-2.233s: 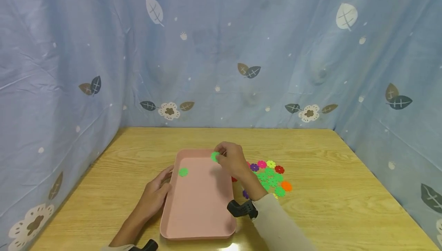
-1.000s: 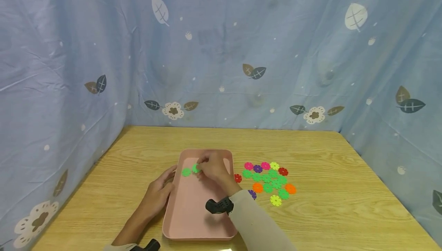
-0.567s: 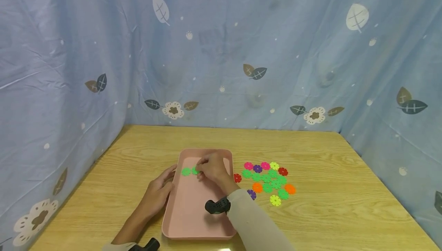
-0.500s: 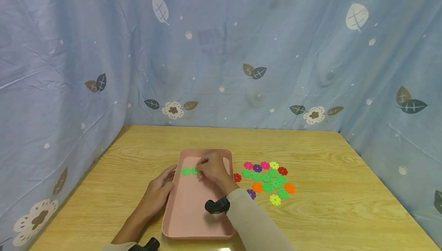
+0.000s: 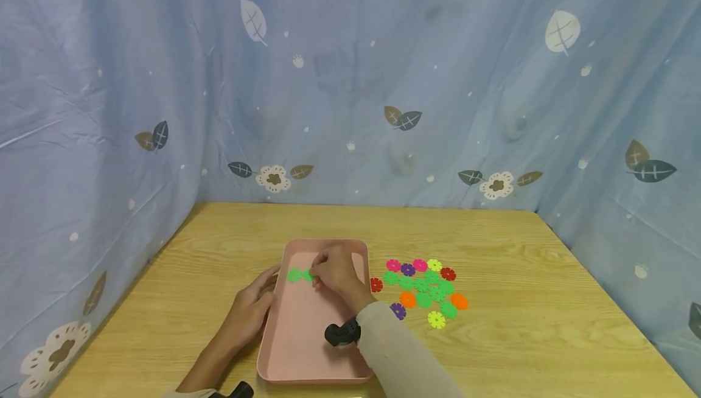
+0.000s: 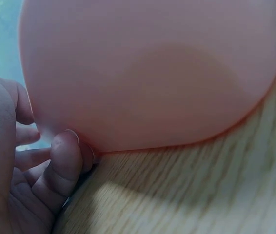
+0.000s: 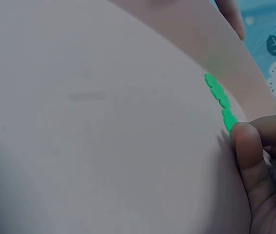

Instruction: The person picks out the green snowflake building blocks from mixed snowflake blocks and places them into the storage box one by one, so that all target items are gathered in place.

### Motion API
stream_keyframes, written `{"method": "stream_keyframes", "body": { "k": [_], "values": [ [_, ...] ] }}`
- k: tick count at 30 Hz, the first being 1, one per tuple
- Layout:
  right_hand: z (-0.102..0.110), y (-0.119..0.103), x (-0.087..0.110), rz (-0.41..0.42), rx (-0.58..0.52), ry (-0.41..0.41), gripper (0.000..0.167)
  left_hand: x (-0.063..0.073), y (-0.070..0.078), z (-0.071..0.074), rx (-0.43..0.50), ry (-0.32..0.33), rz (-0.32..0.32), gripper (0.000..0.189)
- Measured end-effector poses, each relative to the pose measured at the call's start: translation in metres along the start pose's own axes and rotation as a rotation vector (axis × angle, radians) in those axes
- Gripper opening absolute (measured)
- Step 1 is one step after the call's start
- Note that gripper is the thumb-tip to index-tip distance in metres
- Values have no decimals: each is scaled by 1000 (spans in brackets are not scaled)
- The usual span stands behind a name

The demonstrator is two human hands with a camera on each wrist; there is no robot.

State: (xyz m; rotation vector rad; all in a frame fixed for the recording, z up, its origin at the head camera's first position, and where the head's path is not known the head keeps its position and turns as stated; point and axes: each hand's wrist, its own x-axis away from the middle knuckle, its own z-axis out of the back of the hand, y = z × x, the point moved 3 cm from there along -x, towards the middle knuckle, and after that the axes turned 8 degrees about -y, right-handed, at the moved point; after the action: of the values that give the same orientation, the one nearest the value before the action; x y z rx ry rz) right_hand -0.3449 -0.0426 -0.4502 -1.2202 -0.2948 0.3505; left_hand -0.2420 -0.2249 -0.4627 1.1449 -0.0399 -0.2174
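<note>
A pink tray [image 5: 314,340] lies on the wooden table. My left hand [image 5: 249,313] holds its left side; in the left wrist view the thumb [image 6: 65,151] rests at the tray wall while the other fingers bend around the rim. Inside the tray, near its far left, lies a green notched plastic disc [image 5: 294,275]. Right beside that one, my right hand [image 5: 336,273] pinches a second green disc [image 7: 229,119] between thumb and fingers, low over the tray floor. The two discs look edge to edge in the right wrist view. Part of the second disc is hidden by the fingertips.
Right of the tray lies a loose group of notched discs: several green ones [image 5: 437,293], plus orange [image 5: 459,301], purple [image 5: 398,311], pink [image 5: 393,265], yellow [image 5: 436,320] and red [image 5: 376,285]. A blue patterned curtain [image 5: 350,81] stands behind and beside the table.
My right hand has carried the green disc from the tray's far right side leftward and down next to the first green disc. The last half second shows almost no movement; my left hand stays at the tray.
</note>
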Motion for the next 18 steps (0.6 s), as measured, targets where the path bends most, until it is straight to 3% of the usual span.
{"method": "stream_keyframes", "body": {
  "k": [12,18],
  "values": [
    [-1,-4,0,-1,41,5,13,-1,2,2,-3,24,12,56],
    [1,-8,2,-22,176,68,23,-1,2,0,-6,27,12,56]
  ]
}}
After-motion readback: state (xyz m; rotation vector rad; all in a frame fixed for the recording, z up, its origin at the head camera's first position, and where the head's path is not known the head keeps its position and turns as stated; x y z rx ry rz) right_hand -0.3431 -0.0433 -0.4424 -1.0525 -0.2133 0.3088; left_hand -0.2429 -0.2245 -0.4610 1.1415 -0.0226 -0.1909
